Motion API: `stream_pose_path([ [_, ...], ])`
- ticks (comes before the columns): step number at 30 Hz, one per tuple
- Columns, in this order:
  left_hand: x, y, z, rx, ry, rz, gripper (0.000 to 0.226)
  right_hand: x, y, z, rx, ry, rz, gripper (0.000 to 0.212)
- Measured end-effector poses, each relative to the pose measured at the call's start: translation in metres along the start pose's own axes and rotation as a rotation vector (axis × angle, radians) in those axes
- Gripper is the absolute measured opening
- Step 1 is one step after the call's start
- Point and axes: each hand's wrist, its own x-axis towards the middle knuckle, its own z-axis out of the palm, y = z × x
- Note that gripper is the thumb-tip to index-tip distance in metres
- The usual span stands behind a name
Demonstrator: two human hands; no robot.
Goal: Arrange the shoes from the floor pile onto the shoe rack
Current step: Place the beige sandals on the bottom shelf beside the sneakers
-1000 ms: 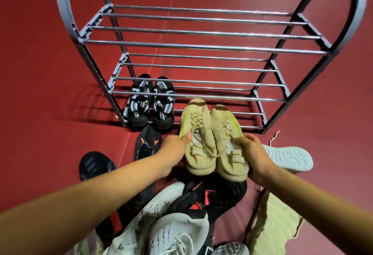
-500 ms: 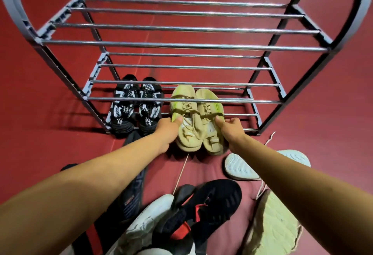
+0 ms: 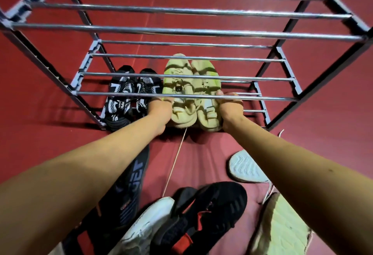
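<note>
Both hands are reaching under the shoe rack (image 3: 181, 31), pressing a beige pair (image 3: 190, 97) between them on the lowest tier. Left hand (image 3: 159, 111) is lying against the outer side of the left beige shoe, right hand (image 3: 230, 109) against the outer side of the right one. Fingers on both are partly hidden behind the front chrome bar and the shoes, so how far they are wrapping is hard to say; the hands themselves are clamping the pair from either side, not closing on each other.

The beige shoes are sitting side by side, touching, toes pointing away, heels toward the camera. Chrome bars are crossing over them, hiding strips of the uppers. Whether the heels are resting fully on the bottom bars cannot be told.

Just left of them, a black-and-white pair (image 3: 129, 97) is sitting on the same tier, its right shoe partly covered by the left wrist.

On the red floor (image 3: 333, 133): a black shoe with red straps (image 3: 203, 214), a white shoe (image 3: 141, 228) partly under it, a dark shoe with lettering (image 3: 133, 186) mostly hidden by the left forearm, an upturned white sole (image 3: 246, 166) cut by the right forearm, and a beige sole (image 3: 282, 226) at the bottom edge. A thin lace (image 3: 174, 164) is trailing from the beige pair toward the pile.

The rack's top and sides are running out of frame.
</note>
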Motion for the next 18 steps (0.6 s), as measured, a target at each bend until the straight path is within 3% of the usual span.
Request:
stream_pose_path([
  [6,0.004,0.008,0.007,0.01,0.003,0.074,0.016,0.009,-0.017,0.005,0.228,0.031,0.03,0.015],
  [11,0.003,0.01,0.007,0.045,0.021,0.086,0.016,0.02,-0.015,0.005,0.355,0.174,0.034,0.021],
  [14,0.0,0.009,0.007,0.354,-0.07,0.033,0.035,0.025,-0.009,0.005,0.16,0.039,0.087,0.026],
  [16,-0.001,0.008,0.008,0.517,-0.024,0.073,0.04,0.023,-0.003,0.005,-0.208,-0.023,0.024,0.028],
  [18,-0.003,0.004,0.006,0.61,0.066,0.171,0.045,0.021,0.009,0.001,-0.362,0.005,-0.057,0.028],
])
